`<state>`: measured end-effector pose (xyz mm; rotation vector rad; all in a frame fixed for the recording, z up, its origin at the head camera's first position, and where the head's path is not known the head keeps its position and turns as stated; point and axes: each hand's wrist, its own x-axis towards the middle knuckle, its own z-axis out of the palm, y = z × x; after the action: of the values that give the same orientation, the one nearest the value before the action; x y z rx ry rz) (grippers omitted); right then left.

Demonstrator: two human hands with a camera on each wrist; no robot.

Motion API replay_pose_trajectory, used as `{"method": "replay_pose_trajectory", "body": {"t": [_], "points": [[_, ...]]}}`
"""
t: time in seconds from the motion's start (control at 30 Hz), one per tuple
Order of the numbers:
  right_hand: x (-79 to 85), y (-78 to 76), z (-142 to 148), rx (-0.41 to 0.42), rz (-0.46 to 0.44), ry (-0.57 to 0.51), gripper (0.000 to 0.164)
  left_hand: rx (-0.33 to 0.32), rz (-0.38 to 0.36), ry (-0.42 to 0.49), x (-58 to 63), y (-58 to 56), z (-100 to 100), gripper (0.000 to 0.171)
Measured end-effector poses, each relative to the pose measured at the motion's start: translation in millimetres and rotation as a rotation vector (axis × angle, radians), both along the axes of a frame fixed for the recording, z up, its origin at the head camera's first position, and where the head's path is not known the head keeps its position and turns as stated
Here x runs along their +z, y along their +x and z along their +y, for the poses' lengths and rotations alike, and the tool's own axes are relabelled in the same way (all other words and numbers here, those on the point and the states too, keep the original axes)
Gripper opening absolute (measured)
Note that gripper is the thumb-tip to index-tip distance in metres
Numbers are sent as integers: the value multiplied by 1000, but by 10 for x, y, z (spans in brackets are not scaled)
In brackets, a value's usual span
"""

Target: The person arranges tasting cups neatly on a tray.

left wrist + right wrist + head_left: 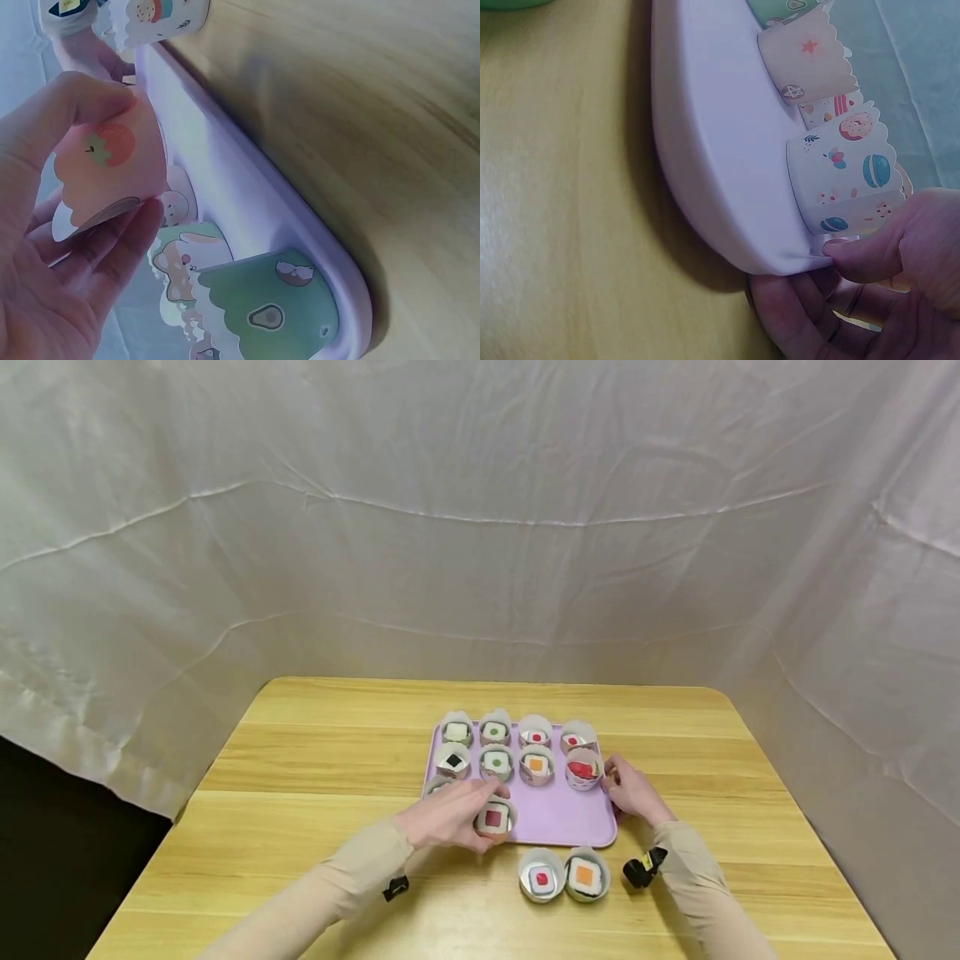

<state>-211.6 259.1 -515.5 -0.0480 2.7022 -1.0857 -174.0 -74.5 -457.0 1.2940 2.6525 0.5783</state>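
Note:
My left hand (448,815) grips a pink paper baking cup (120,169) with a strawberry print, thumb on one side and fingers on the other. Inside this cup lies a white square sushi-like piece (493,818) with a dark red centre. The cup is over the front-left part of a lilac tray (564,820), and in the left wrist view it looks raised above the tray floor. My right hand (634,790) pinches the tray's right rim, thumb on top and fingers below. Close to that thumb stands a white printed cup (844,176) with a red-topped piece.
Several filled paper cups stand in rows on the tray, among them a green avocado-print cup (262,307). In front of the tray, on the wooden table (315,760), two cups stand side by side, one with a red-centred piece (542,878), one with an orange-centred piece (585,875).

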Motion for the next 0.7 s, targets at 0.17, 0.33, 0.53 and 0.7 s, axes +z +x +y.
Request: {"method": "replay_pose_trajectory", "body": {"t": [0.17, 0.33, 0.53, 0.7], "points": [[-6, 2, 8, 2, 2, -12, 16, 34, 2, -9, 4, -58, 28, 68], [-6, 2, 10, 2, -1, -17, 17, 63, 8, -27, -5, -109, 56, 67], [-11, 3, 8, 1, 5, -14, 17, 116, 12, -65, -38, -163, 90, 66], [-13, 2, 8, 5, 4, -16, 17, 123, 17, -62, -99, -206, 99, 63]]}}
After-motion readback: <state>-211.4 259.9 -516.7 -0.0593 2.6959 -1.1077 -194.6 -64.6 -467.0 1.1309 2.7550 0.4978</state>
